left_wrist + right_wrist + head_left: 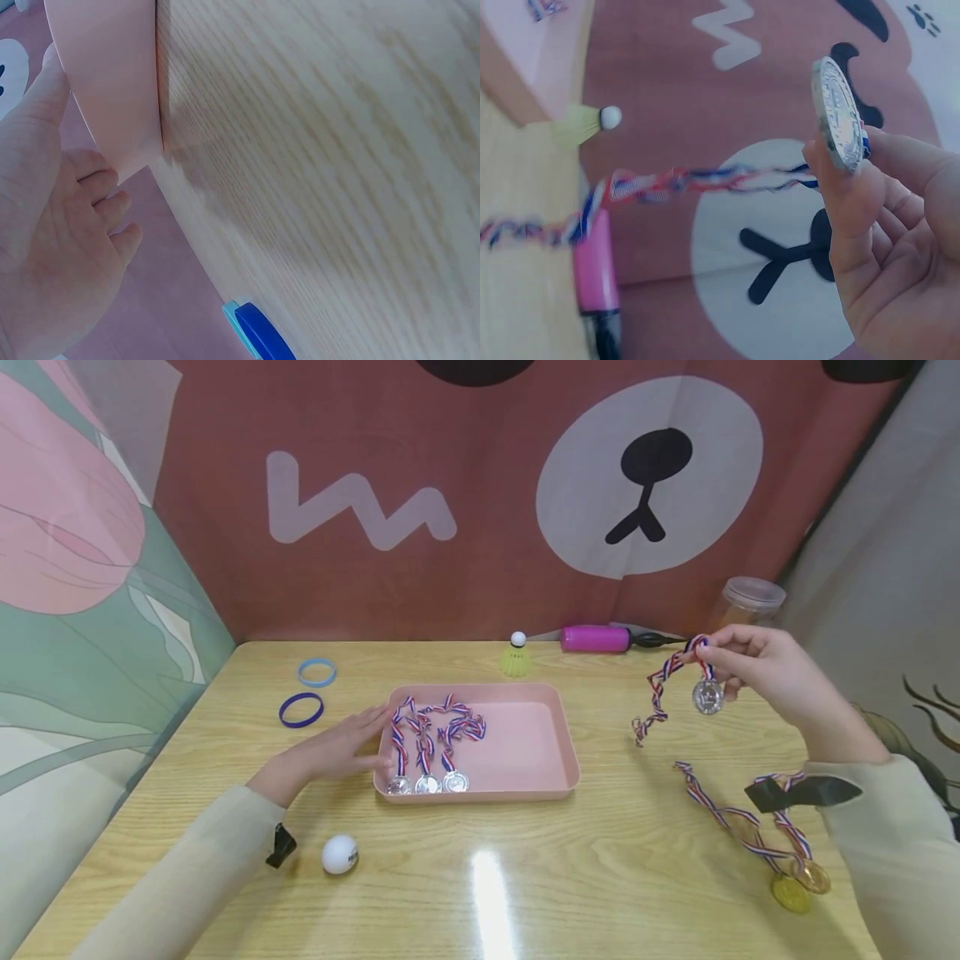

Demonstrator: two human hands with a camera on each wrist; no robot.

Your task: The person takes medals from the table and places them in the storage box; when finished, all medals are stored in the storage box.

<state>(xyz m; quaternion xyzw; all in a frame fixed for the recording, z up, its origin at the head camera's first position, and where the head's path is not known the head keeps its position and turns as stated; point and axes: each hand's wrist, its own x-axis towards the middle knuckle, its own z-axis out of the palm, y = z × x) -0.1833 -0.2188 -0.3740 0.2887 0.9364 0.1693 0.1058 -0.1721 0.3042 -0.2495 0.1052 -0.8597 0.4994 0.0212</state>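
With three silver medals (427, 783) already in the pink tray (525, 752), your right hand (772, 677) pinches a fourth silver medal (708, 696) above the counter's right side; left hand (337, 747) rests flat against the tray. Two gold medals (801, 885) remain near the front right corner.

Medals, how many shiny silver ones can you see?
4. Three silver medals lie in the pink tray along its near edge. The fourth silver medal hangs from the right hand. None seems hidden.

Head view looks down over the table (480, 877); both wrist views sit close, sharing its tray (525, 743).
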